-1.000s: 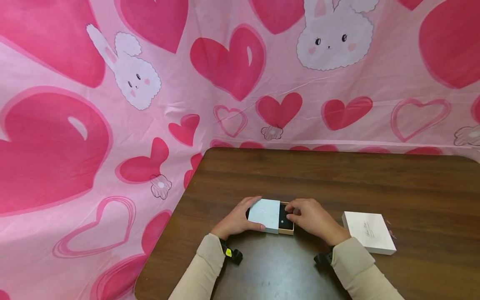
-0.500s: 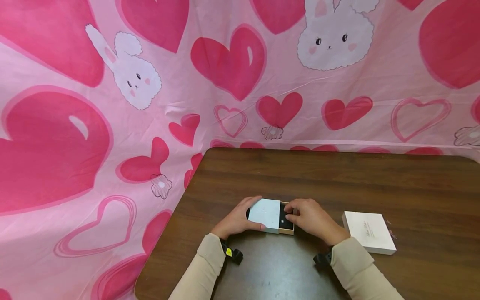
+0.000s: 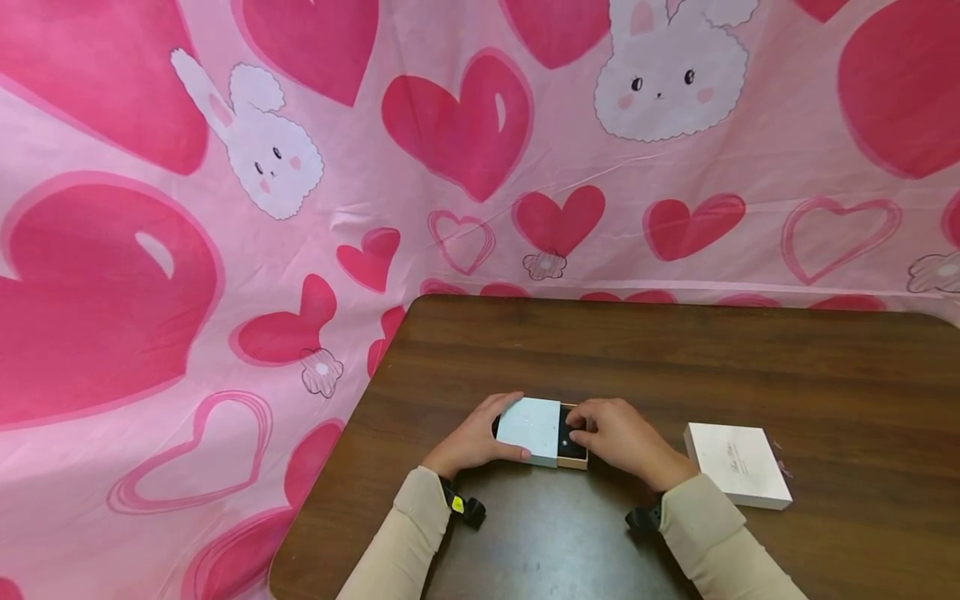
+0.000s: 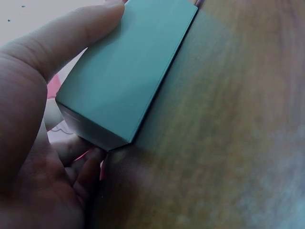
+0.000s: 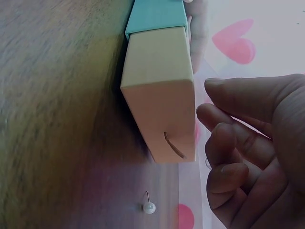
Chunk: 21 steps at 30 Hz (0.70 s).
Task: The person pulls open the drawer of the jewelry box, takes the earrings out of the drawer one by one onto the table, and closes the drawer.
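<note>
In the head view my left hand (image 3: pixel 476 433) grips the pale blue sleeve of a small drawer-style gift box (image 3: pixel 528 429), thumb on the near side and fingers around the far side. The tan drawer (image 5: pixel 159 62) pokes out to the right, with a short pull ribbon (image 5: pixel 174 145) on its end. Black lining (image 3: pixel 565 450) shows inside, bearing a tiny white dot. Over the drawer's open part is my right hand (image 3: pixel 618 433), fingers bent, with a gap between thumb and index tips and nothing visible there. A pearl stud earring (image 5: pixel 149 207) lies on the table past the drawer end.
A flat white box (image 3: pixel 738 462) with printed lettering lies to the right, beside the right forearm, with a bit of pink at its far edge. The dark wooden table (image 3: pixel 675 350) meets a pink heart-and-rabbit curtain (image 3: pixel 457 125) at the back and left.
My right fingertips have shifted very slightly left over the black lining. The left hand and both boxes look the same.
</note>
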Each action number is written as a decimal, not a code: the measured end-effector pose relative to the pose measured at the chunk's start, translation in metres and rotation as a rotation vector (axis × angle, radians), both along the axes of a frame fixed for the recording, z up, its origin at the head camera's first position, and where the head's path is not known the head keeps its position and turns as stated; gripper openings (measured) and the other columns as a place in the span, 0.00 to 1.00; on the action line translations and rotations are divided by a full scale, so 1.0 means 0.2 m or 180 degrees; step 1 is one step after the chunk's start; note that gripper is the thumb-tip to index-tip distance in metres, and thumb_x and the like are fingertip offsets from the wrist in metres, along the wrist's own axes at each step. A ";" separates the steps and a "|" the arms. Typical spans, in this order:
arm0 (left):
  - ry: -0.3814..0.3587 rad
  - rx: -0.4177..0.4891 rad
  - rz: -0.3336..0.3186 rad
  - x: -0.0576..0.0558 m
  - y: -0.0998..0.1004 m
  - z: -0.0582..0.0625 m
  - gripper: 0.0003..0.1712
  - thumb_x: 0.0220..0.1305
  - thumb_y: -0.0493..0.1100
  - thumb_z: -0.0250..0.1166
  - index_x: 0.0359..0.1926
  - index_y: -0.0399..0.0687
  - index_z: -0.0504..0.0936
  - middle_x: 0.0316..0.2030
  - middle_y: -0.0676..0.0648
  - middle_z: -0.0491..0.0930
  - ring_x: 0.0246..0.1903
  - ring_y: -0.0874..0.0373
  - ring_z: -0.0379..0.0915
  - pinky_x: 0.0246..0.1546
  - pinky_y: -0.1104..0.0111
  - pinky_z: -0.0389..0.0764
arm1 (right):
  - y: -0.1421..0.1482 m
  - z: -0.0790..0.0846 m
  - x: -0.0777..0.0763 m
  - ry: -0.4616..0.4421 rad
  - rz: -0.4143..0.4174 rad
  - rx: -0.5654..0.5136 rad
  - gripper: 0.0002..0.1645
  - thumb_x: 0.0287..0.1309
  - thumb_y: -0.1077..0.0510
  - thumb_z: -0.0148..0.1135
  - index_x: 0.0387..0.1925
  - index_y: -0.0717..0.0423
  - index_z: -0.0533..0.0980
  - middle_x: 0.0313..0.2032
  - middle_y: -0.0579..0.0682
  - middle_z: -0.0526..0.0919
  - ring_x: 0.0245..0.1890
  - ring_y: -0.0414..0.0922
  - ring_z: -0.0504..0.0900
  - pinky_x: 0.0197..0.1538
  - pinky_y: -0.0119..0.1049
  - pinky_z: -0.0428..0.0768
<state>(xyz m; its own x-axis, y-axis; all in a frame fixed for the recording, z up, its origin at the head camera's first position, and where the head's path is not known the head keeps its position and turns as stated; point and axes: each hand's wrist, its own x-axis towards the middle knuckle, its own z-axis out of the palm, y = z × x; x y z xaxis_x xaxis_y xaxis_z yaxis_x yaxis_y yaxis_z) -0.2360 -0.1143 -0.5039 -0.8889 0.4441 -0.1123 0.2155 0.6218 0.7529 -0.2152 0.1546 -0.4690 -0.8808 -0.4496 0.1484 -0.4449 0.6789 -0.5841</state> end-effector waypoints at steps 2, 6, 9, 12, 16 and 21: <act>-0.0004 0.0001 0.0000 0.00 0.00 0.00 0.57 0.43 0.66 0.75 0.73 0.71 0.58 0.69 0.56 0.57 0.59 0.54 0.59 0.59 0.47 0.64 | 0.00 0.00 0.00 0.0013 0.0009 0.0002 0.08 0.55 0.58 0.71 0.39 0.50 0.84 0.31 0.37 0.79 0.27 0.37 0.72 0.31 0.34 0.75; -0.0014 0.0009 -0.0006 0.00 0.00 0.00 0.57 0.43 0.67 0.75 0.73 0.70 0.58 0.69 0.56 0.57 0.60 0.54 0.59 0.59 0.47 0.64 | -0.01 0.00 0.01 0.0031 0.0038 0.0011 0.07 0.55 0.58 0.71 0.38 0.50 0.84 0.30 0.37 0.79 0.26 0.37 0.72 0.30 0.33 0.74; -0.0015 0.0013 -0.0011 0.00 0.00 0.00 0.57 0.43 0.67 0.75 0.73 0.70 0.58 0.69 0.57 0.57 0.59 0.55 0.59 0.59 0.48 0.64 | -0.01 0.00 0.01 0.0040 0.0045 0.0016 0.07 0.55 0.58 0.71 0.38 0.49 0.84 0.30 0.36 0.79 0.26 0.36 0.71 0.30 0.33 0.74; -0.0009 0.0015 -0.0011 0.00 0.00 0.00 0.57 0.43 0.67 0.75 0.73 0.70 0.58 0.68 0.57 0.57 0.59 0.55 0.59 0.59 0.48 0.64 | -0.02 0.00 0.01 0.0053 0.0049 0.0000 0.07 0.55 0.58 0.71 0.37 0.49 0.84 0.30 0.36 0.79 0.26 0.36 0.71 0.30 0.33 0.74; -0.0007 0.0019 -0.0010 0.00 0.00 0.00 0.57 0.44 0.67 0.75 0.73 0.70 0.58 0.68 0.57 0.57 0.59 0.55 0.59 0.59 0.48 0.64 | -0.02 -0.01 0.01 0.0071 0.0062 -0.0015 0.06 0.55 0.59 0.71 0.37 0.49 0.84 0.31 0.36 0.80 0.25 0.36 0.71 0.30 0.33 0.74; -0.0003 0.0024 -0.0021 0.00 0.00 0.01 0.57 0.44 0.66 0.75 0.74 0.69 0.58 0.68 0.57 0.57 0.59 0.55 0.59 0.59 0.48 0.64 | -0.02 -0.01 0.01 0.0081 0.0120 -0.0034 0.07 0.55 0.59 0.71 0.37 0.49 0.84 0.33 0.38 0.81 0.25 0.35 0.71 0.31 0.33 0.74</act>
